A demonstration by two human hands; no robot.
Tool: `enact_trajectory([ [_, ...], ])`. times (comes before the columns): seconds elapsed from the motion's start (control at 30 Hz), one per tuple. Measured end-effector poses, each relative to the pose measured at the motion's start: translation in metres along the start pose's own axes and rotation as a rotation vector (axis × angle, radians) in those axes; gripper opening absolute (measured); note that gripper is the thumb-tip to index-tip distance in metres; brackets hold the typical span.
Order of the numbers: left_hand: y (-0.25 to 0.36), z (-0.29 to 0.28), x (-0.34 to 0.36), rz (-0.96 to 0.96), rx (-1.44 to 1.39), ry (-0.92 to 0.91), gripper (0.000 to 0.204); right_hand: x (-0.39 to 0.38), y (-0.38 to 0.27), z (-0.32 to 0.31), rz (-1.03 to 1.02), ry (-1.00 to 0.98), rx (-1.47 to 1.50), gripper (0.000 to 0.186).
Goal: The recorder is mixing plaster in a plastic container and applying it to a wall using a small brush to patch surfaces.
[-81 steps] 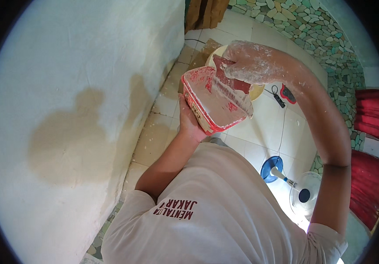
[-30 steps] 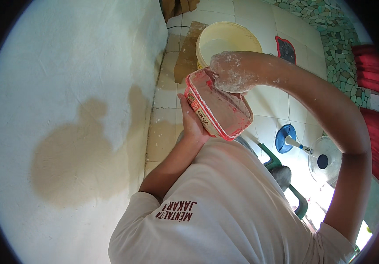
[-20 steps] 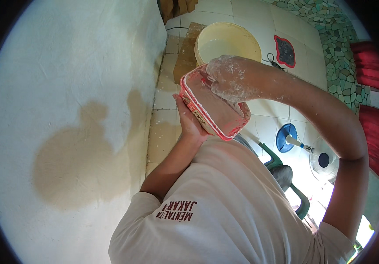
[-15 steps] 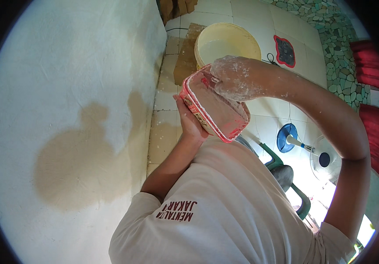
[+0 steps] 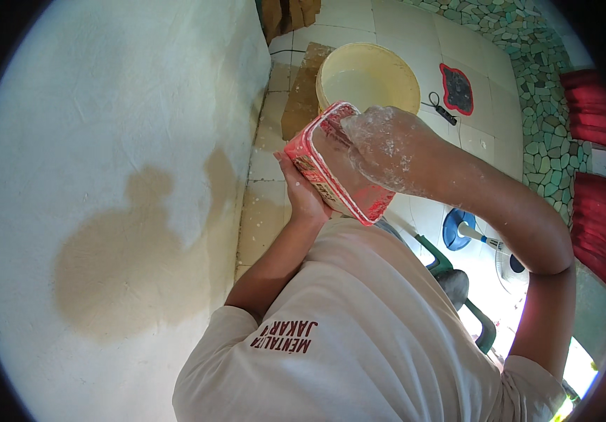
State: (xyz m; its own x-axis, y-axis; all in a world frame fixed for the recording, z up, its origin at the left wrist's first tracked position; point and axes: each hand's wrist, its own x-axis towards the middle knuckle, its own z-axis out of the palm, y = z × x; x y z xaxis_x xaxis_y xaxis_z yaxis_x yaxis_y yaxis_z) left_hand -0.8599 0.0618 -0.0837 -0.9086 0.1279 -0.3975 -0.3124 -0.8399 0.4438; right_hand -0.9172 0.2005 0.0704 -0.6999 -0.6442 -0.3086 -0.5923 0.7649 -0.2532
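My left hand [image 5: 305, 198] is wrapped round the lower left side of a red rectangular plastic tub [image 5: 312, 166], holding it tilted in front of my chest. Whitish smears coat the tub's rim, and a greyish-pink layer shows inside. My right hand [image 5: 389, 149], dusted with white residue, is curled over the tub's right side with its fingers at the inside. Whatever those fingers hold, if anything, is hidden behind the hand. Just beyond the tub stands a round cream bucket [image 5: 369, 55] with pale, cloudy liquid in it.
A white wall [image 5: 106, 126] rises close on my left. Cardboard [image 5: 303, 98] lies beneath the bucket on the tiled floor. To the right are a red-edged dark mat [image 5: 457, 89], a black power strip [image 5: 445, 114], a fan [image 5: 511, 271] with a blue base, and a green-armed chair [image 5: 435, 254].
My right hand has moved slightly down and right along the tub, its forearm lowering. The tub has tipped a little, showing more of its far inner wall. My left hand keeps its hold.
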Motion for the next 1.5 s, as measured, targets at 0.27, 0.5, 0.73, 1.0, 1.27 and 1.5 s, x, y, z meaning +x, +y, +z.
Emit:
enact_trajectory([
  [0.27, 0.005, -0.002, 0.006, 0.022, -0.099, -0.087, 0.065, 0.010, -0.004, -0.004, 0.106, 0.096, 0.044, 0.017],
  [0.5, 0.002, -0.027, 0.011, 0.132, 0.092, -0.251, 0.070, -0.001, -0.011, 0.004, -0.040, 0.137, -0.110, 0.016],
  [0.73, 0.019, -0.029, 0.018, 0.126, -0.052, -0.406, 0.057, -0.014, -0.039, -0.015, 0.063, 0.291, 0.163, 0.019],
  [1.0, 0.038, -0.041, 0.030, -0.109, -0.418, -0.385, 0.056, -0.021, -0.053, 0.008, 0.025, 0.458, 0.135, 0.039],
  [1.27, 0.048, -0.026, 0.024, -0.012, -0.312, -0.063, 0.051, -0.031, -0.060, 0.009, -0.014, 0.457, 0.159, 0.050],
  [1.5, 0.056, -0.008, 0.013, 0.073, -0.296, -0.633, 0.103, -0.017, -0.050, 0.030, 0.053, 0.487, 0.265, 0.042],
])
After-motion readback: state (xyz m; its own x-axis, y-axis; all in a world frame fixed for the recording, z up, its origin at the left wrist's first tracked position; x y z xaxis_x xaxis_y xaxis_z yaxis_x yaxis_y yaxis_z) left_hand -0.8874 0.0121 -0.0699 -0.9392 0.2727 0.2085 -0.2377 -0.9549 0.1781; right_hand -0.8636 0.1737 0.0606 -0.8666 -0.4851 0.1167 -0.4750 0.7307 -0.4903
